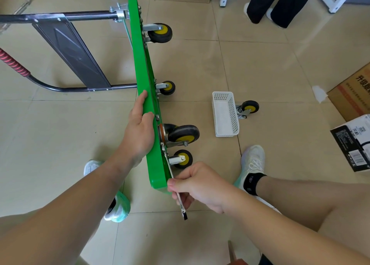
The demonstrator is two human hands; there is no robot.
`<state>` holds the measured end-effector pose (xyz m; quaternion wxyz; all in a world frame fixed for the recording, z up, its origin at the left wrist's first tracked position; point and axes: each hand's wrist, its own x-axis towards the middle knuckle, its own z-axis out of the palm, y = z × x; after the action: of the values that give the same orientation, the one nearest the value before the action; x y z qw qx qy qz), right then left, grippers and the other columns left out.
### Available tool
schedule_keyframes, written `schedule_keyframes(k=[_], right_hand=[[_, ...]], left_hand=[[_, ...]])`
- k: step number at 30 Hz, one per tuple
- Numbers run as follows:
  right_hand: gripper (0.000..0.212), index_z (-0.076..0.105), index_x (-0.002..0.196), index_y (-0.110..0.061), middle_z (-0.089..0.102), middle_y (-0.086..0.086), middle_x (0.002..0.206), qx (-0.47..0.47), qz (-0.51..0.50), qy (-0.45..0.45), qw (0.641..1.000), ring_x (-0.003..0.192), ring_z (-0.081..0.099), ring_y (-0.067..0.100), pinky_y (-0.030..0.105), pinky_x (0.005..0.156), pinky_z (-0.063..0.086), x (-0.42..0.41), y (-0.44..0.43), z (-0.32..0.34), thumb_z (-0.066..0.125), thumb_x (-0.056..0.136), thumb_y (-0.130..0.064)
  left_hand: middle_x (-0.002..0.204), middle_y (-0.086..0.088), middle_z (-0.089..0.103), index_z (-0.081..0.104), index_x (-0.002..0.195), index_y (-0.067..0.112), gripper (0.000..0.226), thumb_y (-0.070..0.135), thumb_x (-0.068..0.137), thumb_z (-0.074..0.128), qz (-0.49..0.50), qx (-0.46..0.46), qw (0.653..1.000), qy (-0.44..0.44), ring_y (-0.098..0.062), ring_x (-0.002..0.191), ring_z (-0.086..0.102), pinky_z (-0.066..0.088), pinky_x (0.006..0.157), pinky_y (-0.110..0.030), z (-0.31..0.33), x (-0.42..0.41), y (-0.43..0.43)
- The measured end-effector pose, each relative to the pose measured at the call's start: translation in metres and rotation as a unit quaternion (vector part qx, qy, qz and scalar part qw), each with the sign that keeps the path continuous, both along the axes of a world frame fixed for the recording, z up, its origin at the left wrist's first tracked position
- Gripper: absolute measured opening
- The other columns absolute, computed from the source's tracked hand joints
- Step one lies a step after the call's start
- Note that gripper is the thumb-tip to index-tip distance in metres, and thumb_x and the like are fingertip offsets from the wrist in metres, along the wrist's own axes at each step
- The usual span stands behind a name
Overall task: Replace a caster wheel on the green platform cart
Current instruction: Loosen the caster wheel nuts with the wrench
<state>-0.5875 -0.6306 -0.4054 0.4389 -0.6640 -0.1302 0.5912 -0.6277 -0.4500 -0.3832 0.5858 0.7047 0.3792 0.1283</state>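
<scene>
My cart deck [144, 84], under my left hand [140, 132], is bright green all over. Its caster wheels [160, 32] have black tyres and yellow hubs, and the big caster [183, 134] at mid-frame shows an orange ring at its base. The loose caster [249, 107] at the right is the same black and yellow. Beside it, the basket [225, 114] is white, its walls a grid of small holes. At the left, the handle [70, 89] is black with a red-and-black spiral grip [13, 64]. The wrench [182, 209] in my right hand [200, 184] is silver. The floor [260, 64] is glossy beige tile.
</scene>
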Motion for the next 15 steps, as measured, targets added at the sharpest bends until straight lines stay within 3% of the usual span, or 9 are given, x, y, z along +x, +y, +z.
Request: schedule_keyframes(k=[8,11,13,15], right_hand=[[0.021,0.078,0.073,-0.012,0.071,0.003,0.066,0.023,-0.007,0.025,0.999,0.056,0.064,0.014,0.026,0.056,0.054,0.01,0.003,-0.007,0.075,0.09,-0.023],[0.019,0.08,0.081,-0.014,0.075,0.002,0.073,-0.02,0.05,-0.091,0.994,0.068,0.07,0.018,0.036,0.075,0.06,0.01,0.003,-0.028,0.074,0.088,-0.031],[0.018,0.079,0.087,-0.018,0.075,0.005,0.08,-0.042,0.097,-0.196,0.975,0.075,0.071,0.02,0.032,0.076,0.058,0.011,0.007,-0.046,0.072,0.09,-0.034],[0.016,0.079,0.096,-0.02,0.076,0.003,0.089,-0.043,0.108,-0.243,0.963,0.081,0.07,0.017,0.026,0.075,0.055,0.013,0.014,-0.06,0.07,0.093,-0.032]], left_hand=[[0.153,0.002,0.04,0.022,0.158,0.043,0.067,0.031,0.093,0.03,-0.003,0.004,1.0,-0.003,-0.023,0.126,0.054,0.044,0.11,-0.051,-0.003,0.0,0.001],[0.149,0.002,0.043,0.023,0.157,0.046,0.063,0.026,0.098,0.03,0.005,-0.001,1.0,-0.006,-0.021,0.119,0.058,0.048,0.106,-0.05,-0.005,0.001,0.002],[0.148,0.003,0.043,0.024,0.156,0.047,0.063,0.027,0.097,0.031,0.008,-0.004,1.0,-0.007,-0.019,0.117,0.058,0.049,0.104,-0.049,-0.005,0.001,0.002],[0.148,0.003,0.043,0.025,0.156,0.049,0.067,0.031,0.092,0.031,0.012,-0.008,1.0,-0.006,-0.019,0.117,0.058,0.05,0.103,-0.048,-0.005,0.001,0.002]])
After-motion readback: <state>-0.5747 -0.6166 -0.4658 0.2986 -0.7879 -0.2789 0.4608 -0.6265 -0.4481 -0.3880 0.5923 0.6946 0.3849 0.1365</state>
